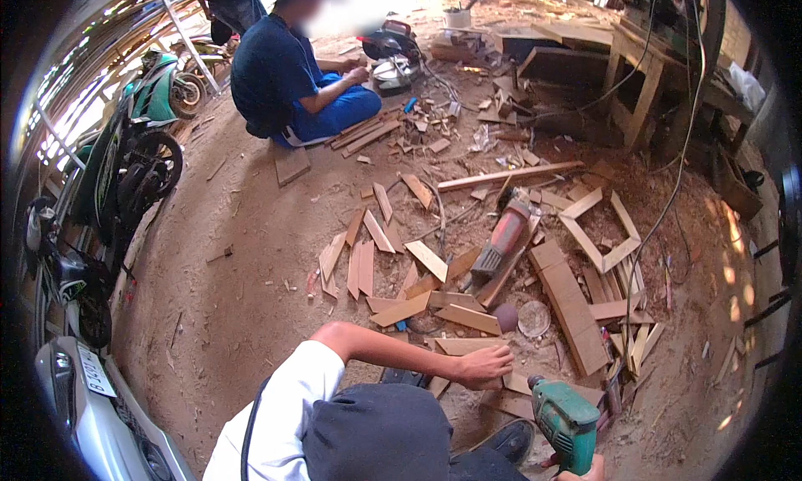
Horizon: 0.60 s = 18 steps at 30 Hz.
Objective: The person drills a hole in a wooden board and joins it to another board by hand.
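Green drill (568, 416), red-and-grey grinder (504, 239), brown board (571, 307).

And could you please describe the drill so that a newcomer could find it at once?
From the white sleeve at the bottom of the picture, follow the bare forearm rightward. Just beyond its end, at the lower right, the person's right grip holds the drill. Its green housing sets it apart from the red-and-grey power tool lying farther up among the wooden pieces.
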Available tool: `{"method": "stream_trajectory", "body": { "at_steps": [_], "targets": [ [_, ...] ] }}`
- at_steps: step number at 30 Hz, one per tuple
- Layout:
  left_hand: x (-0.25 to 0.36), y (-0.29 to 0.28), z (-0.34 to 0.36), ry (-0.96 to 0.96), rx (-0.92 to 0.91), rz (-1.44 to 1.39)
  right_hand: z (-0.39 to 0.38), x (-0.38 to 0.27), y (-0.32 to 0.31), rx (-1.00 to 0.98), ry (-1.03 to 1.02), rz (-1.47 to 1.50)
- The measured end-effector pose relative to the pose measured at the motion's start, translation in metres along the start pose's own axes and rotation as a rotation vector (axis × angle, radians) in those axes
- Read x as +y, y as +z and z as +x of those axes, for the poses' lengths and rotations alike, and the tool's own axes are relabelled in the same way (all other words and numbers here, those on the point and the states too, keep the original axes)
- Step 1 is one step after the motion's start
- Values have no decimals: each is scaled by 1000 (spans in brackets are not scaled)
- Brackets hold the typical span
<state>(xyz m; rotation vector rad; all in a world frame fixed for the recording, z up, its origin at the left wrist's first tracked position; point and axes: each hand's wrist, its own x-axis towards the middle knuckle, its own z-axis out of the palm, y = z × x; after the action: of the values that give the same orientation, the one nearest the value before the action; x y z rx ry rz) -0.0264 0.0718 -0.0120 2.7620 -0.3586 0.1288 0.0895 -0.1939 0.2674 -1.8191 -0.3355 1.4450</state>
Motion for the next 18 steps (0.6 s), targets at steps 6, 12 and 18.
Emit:
{"method": "stream_trajectory", "body": {
  "at_steps": [6, 12, 18],
  "targets": [
    [-5, 27, -5, -238, -114, 282, 13, 20, 0, 46, -14, 22],
    [19, 9, 4, -312, 366, -243, 21, 23, 15, 150, 52, 184],
    [29, 7, 3, -355, 405, -324, 20, 29, 19, 82, 66, 41]
  ]
}}
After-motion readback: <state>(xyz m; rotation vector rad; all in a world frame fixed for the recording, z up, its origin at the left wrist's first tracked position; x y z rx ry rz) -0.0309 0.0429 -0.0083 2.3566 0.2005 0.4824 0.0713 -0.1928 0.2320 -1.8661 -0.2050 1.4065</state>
